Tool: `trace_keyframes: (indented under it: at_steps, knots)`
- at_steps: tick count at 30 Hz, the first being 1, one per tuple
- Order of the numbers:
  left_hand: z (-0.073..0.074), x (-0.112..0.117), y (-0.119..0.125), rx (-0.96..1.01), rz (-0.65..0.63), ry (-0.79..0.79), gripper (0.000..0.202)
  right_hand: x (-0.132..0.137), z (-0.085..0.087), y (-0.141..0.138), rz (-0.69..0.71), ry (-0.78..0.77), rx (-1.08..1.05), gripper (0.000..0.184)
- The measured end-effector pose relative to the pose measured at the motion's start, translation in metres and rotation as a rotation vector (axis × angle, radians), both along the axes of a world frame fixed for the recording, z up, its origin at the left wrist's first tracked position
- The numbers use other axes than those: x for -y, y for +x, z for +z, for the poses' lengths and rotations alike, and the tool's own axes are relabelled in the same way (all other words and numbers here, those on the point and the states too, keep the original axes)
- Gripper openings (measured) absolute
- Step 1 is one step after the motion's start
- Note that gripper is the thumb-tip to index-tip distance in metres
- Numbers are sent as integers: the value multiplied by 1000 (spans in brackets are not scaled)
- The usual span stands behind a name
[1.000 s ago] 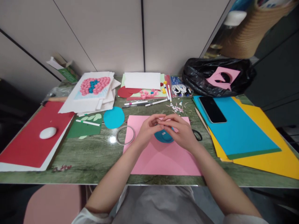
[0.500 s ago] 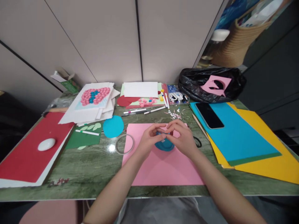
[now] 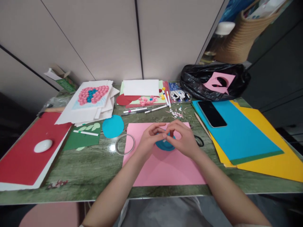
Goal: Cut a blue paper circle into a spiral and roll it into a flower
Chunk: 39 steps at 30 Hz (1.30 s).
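Note:
My left hand (image 3: pixel 149 138) and my right hand (image 3: pixel 181 138) meet fingertip to fingertip above a pink sheet (image 3: pixel 163 170). Both are closed in a pinch; what sits between the fingertips is too small and covered to make out. Just below them shows a blue round thing (image 3: pixel 165 145) with a small pale patch, partly hidden by the fingers. A black loop (image 3: pixel 199 141), like a scissors handle, pokes out to the right of my right hand. Left of my left hand, a grey ring (image 3: pixel 125 144) overlaps the pink sheet's edge, near a blue paper circle (image 3: pixel 113 126).
Paper scraps (image 3: pixel 176 113) and pens (image 3: pixel 156 109) lie behind my hands. A phone (image 3: pixel 212 113) rests on blue sheets (image 3: pixel 246 135) at right, beside a pencil (image 3: pixel 203 125). At left are a red sheet (image 3: pixel 26 151) and a picture with pink paper balls (image 3: pixel 98 94).
My hands keep pinching together over the blue round thing, the right fingers slightly more arched. The whole view has shifted a little.

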<state>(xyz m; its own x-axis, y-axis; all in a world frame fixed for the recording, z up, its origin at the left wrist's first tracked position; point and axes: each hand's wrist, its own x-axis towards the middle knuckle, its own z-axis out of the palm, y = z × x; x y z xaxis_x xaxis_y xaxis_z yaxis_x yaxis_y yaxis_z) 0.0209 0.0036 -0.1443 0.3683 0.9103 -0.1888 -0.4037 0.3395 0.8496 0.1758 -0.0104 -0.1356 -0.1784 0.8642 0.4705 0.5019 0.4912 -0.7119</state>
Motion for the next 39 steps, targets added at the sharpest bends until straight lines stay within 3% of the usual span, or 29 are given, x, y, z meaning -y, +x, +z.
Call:
trace_keyframes:
  at_steps: [6, 13, 22, 28, 39]
  knots:
    - [-4, -5, -4, -37, 37, 45, 38, -1, -4, 1, -10, 27, -19, 10]
    - [-1, -5, -5, -150, 57, 169, 36, -1, -10, -2, 108, 21, 16, 28]
    - [2, -2, -1, -227, 73, 174, 40, -4, -12, 2, -53, 60, -40, 16]
    - [2, 1, -3, -213, 42, 193, 39, -2, -6, 3, -85, 51, -82, 9]
    - [-3, 3, 2, -63, -44, 103, 40, -1, -2, 2, -61, 60, -50, 22]
